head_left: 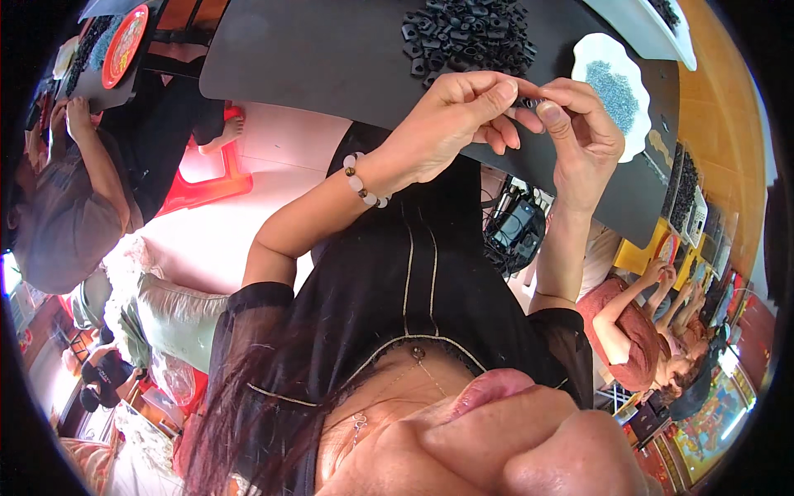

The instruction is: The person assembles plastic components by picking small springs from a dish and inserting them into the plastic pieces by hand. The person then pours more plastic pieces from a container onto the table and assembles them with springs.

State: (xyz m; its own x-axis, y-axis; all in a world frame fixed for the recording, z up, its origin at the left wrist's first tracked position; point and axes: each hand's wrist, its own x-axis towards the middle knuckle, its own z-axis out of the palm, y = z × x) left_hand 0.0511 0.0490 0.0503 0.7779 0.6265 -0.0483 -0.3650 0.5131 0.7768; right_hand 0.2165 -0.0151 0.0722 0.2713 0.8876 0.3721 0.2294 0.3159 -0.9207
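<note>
Both hands meet above the near edge of the dark table point(306, 54). My left hand point(467, 116), with a beaded bracelet on its wrist, pinches a small black plastic part point(527, 102) between thumb and forefinger. On the part's other side, my right hand point(589, 136) grips with thumb and curled fingers; the fingertips cover most of it. Just beyond the hands lies a heap of similar black parts point(471, 37). To the right of them, a white scalloped plate point(589, 50) holds many tiny blue-grey pieces point(614, 95), too small to make out.
A white tray point(641, 29) stands at the far right. Below the table edge hangs a dark device with cables point(514, 225). Co-workers sit at left point(74, 207) and right point(628, 331). A red stool point(215, 169) and a pale green bag point(182, 318) are at left.
</note>
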